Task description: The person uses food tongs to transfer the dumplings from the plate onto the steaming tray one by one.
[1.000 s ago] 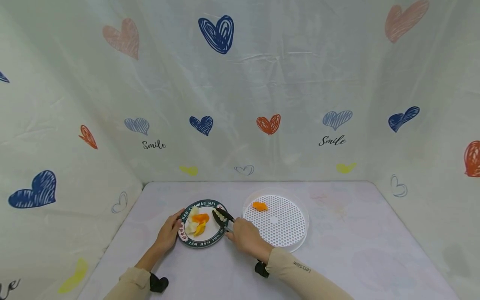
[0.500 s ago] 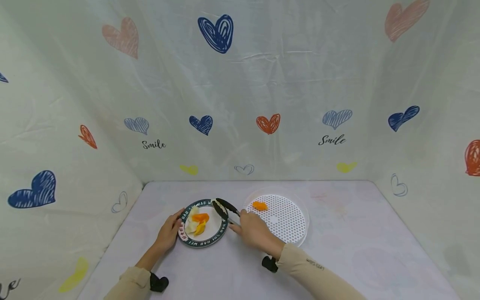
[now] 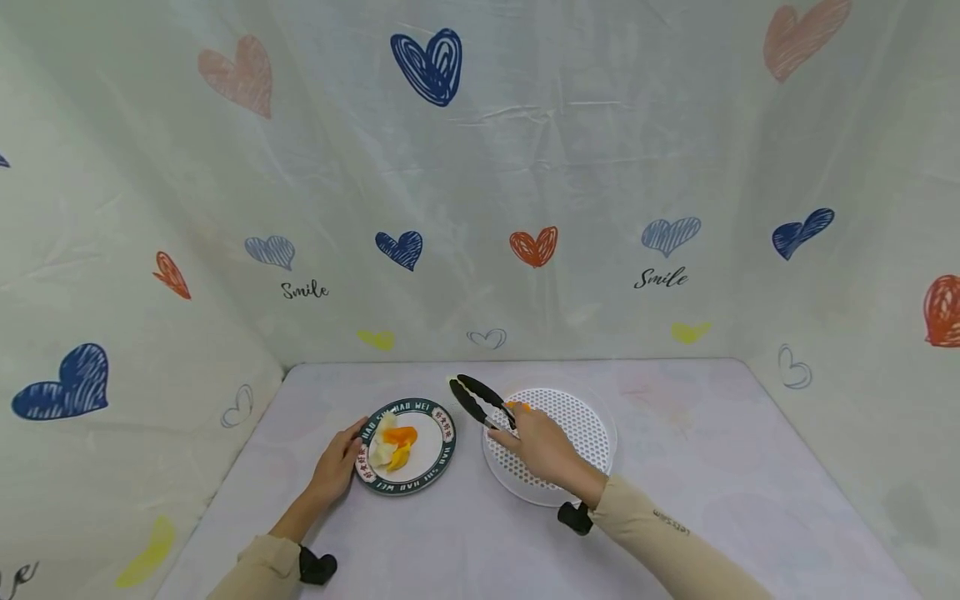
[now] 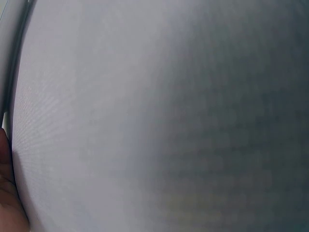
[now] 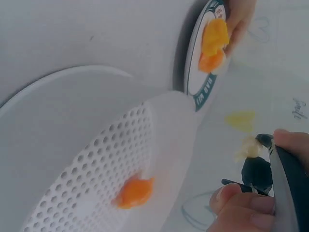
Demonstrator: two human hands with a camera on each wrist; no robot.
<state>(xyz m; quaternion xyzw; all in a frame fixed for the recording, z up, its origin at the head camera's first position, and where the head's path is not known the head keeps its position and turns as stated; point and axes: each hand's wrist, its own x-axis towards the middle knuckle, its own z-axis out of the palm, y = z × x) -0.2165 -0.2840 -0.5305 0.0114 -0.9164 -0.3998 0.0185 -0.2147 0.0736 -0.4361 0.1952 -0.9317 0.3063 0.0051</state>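
My left hand (image 3: 335, 465) holds the left edge of a plate (image 3: 433, 469) with a dark green lettered rim. On the plate lie pale pieces (image 3: 381, 454) and soft orange and yellow pieces (image 3: 402, 436). A pair of black-tipped tongs (image 3: 468, 403) is gripped in my right hand (image 3: 546, 448), raised over the left side of a round white perforated tray (image 3: 573, 450). Between the tong tips a pale, ragged piece (image 5: 248, 147) shows in the right wrist view. One orange piece (image 5: 135, 192) sits in the tray, mostly hidden by my right hand in the head view.
Plate and tray stand side by side on a pale-covered table (image 3: 420, 542). Behind it hangs a white curtain (image 3: 480, 183) printed with hearts, with more of it at both sides. A dark strap piece (image 3: 575, 517) shows under my right wrist.
My right hand has carried the tongs up and rightward from the plate to over the tray's left side, with a pale piece in the tips. The left hand stays at the plate.
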